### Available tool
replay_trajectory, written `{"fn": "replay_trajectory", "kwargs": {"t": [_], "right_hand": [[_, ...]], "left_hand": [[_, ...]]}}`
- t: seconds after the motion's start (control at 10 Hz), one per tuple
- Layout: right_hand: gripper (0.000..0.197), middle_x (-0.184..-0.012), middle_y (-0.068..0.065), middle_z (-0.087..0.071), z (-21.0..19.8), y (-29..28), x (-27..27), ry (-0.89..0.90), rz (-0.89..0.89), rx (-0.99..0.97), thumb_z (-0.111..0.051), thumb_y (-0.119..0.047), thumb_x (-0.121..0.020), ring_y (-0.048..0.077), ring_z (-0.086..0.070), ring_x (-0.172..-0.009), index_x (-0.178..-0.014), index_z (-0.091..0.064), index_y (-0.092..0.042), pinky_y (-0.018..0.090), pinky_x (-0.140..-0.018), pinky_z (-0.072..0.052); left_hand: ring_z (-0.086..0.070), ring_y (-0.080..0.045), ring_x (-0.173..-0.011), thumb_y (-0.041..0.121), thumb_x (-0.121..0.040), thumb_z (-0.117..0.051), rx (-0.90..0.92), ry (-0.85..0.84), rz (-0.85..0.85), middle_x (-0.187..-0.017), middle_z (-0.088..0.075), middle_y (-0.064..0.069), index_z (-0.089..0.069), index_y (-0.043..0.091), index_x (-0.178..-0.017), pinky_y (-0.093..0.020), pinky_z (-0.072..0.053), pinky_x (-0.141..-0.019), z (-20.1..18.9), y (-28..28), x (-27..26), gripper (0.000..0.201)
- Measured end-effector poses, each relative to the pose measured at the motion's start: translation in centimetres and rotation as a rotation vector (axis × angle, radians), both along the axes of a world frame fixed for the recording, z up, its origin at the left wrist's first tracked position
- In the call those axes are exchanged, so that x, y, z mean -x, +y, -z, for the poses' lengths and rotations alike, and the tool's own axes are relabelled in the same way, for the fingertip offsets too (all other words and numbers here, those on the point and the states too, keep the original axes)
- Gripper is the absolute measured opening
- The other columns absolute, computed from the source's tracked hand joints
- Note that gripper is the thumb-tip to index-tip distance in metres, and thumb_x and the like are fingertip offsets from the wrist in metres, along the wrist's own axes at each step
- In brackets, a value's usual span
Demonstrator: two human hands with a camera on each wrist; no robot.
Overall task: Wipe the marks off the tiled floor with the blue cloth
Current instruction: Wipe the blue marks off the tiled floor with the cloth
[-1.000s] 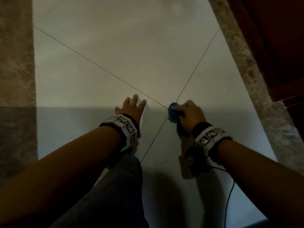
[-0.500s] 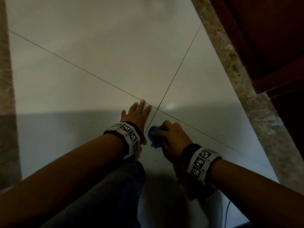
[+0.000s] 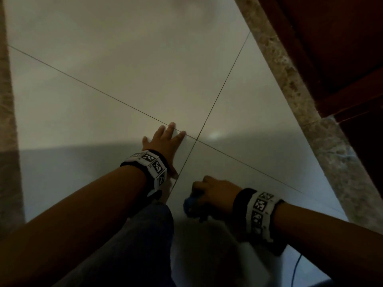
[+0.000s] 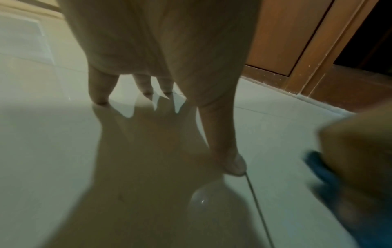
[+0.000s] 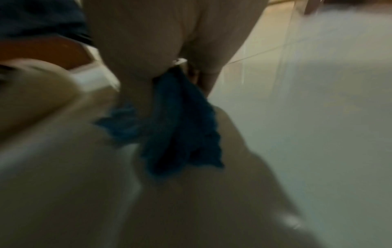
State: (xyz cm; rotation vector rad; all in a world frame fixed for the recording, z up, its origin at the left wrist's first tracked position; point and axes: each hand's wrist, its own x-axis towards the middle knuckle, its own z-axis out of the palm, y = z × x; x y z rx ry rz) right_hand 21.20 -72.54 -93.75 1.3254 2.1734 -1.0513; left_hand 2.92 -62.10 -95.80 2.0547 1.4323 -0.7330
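Note:
My right hand grips a bunched blue cloth and presses it on the pale tiled floor, just right of a grout line and close to my knee. In the right wrist view the blue cloth hangs crumpled under the curled fingers. My left hand lies flat on the floor with fingers spread, its fingertips near the crossing of the grout lines. In the left wrist view the left fingers touch the glossy tile and the cloth shows blurred at the right. No marks are plain to see.
A speckled stone border runs along the right of the tiles, with a dark wooden door frame beyond it. Another stone strip lines the left edge. My trouser leg is between the arms. A thin cable trails from the right wrist.
My right hand has dragged the blue cloth back toward me, from the grout crossing down to near my knee. The left hand has stayed planted on the floor.

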Motion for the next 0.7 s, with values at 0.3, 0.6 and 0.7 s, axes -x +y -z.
{"fn": "replay_trajectory", "kwargs": {"t": [0.3, 0.6, 0.7], "right_hand": [[0.037, -0.124, -0.001, -0.036, -0.1, -0.2, 0.5, 0.092, -0.010, -0.166, -0.052, -0.045, -0.090, 0.021, -0.039, -0.109, -0.126, -0.047, -0.037, 0.032, -0.089, -0.040], [0.033, -0.121, -0.003, -0.043, 0.5, 4.5, -1.1, 0.037, 0.082, -0.317, -0.060, -0.042, -0.085, 0.023, -0.044, -0.111, -0.117, -0.054, -0.034, 0.024, -0.084, -0.037], [0.036, -0.127, 0.000, -0.040, 0.5, 3.4, -0.3, -0.019, 0.183, -0.408, -0.062, -0.033, -0.086, 0.026, -0.036, -0.118, -0.122, -0.054, -0.035, 0.029, -0.091, -0.036]], "left_hand": [[0.011, -0.029, -0.147, 0.054, -0.051, -0.088, -0.036, -0.023, 0.000, -0.159, 0.021, 0.001, 0.010, 0.037, -0.150, -0.066, -0.015, -0.112, 0.4, -0.3, -0.2, 0.140], [0.010, -0.030, -0.147, 0.057, -0.053, -0.086, -0.052, -0.018, 0.021, -0.159, 0.021, -0.001, 0.011, 0.035, -0.151, -0.064, -0.016, -0.112, 0.7, -0.3, 0.0, 0.140], [0.011, -0.030, -0.147, 0.059, -0.055, -0.084, -0.054, -0.025, 0.031, -0.159, 0.021, -0.001, 0.010, 0.034, -0.151, -0.064, -0.016, -0.112, 0.7, -0.4, 0.1, 0.137]]}}
